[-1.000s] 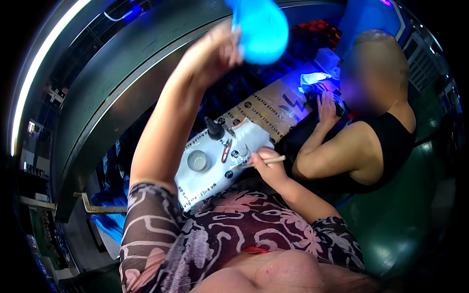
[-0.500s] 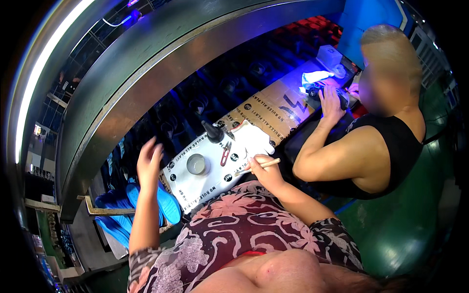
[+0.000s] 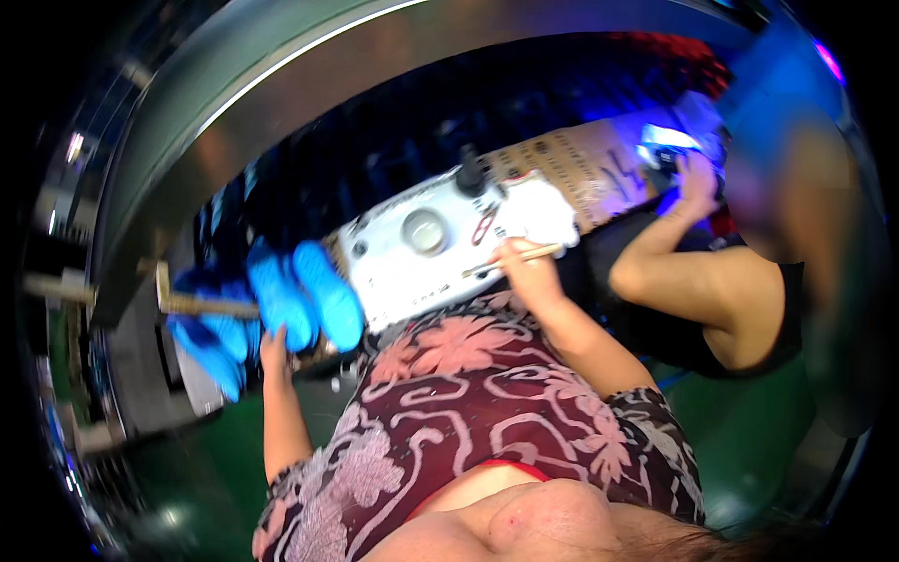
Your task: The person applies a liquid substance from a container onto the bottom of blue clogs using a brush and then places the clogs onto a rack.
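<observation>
A slim light-coloured brush point(image 3: 541, 252) is pinched in my right hand point(image 3: 530, 273), its tip pointing left over the white covered board point(image 3: 393, 290). My left hand point(image 3: 273, 354) is down at the near end of a blue shoe sole point(image 3: 279, 295), seemingly touching it; its fingers are blurred and partly hidden. Beside that sole lies another blue sole point(image 3: 328, 295), and more sit to the left. On the board stand a round grey cup point(image 3: 426, 232) and a dark bottle with a nozzle point(image 3: 471, 173). Red-handled snips point(image 3: 483, 228) and a white cloth point(image 3: 538, 214) lie to the right.
A wooden bar point(image 3: 211, 306) juts out over the blue soles at the left. Behind the board runs a dark row of shoes under a curved metal machine edge point(image 3: 309, 103). A co-worker's arm point(image 3: 674, 272) is close on the right, near a brightly lit item.
My left hand has dropped from above the board's left side to the blue soles. My right hand still holds the brush. The whole view has shifted and tilted.
</observation>
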{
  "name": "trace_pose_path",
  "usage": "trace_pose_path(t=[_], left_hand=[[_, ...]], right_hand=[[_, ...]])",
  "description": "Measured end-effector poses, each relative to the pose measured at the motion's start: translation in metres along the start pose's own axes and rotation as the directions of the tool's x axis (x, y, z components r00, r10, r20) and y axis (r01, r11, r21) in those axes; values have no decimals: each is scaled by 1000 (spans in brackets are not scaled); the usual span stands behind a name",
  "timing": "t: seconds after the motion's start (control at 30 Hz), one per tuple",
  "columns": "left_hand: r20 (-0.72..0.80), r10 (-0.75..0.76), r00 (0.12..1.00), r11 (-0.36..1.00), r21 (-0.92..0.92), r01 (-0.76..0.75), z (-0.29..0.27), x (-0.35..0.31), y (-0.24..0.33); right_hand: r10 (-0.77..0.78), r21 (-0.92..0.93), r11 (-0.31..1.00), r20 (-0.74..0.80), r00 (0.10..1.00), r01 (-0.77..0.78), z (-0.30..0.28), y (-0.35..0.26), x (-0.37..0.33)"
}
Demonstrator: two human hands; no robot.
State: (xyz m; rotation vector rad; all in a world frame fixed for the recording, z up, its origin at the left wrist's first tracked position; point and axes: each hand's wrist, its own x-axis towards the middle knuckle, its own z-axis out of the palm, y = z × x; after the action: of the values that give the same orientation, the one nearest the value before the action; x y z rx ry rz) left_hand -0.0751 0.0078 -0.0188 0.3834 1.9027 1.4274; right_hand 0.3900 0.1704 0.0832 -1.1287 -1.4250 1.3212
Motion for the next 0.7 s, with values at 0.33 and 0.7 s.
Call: trace_pose_path(t=[0.33,0.7], left_hand=[[42,227,973,900,-391,-193,100,-120,80],[229,522,821,852,-182,-491,181,-149,100]], right_hand=[[-63,23,998,-5,998,63,-6,-2,7],[-516,-92,828,264,815,554,37,-51,16]])
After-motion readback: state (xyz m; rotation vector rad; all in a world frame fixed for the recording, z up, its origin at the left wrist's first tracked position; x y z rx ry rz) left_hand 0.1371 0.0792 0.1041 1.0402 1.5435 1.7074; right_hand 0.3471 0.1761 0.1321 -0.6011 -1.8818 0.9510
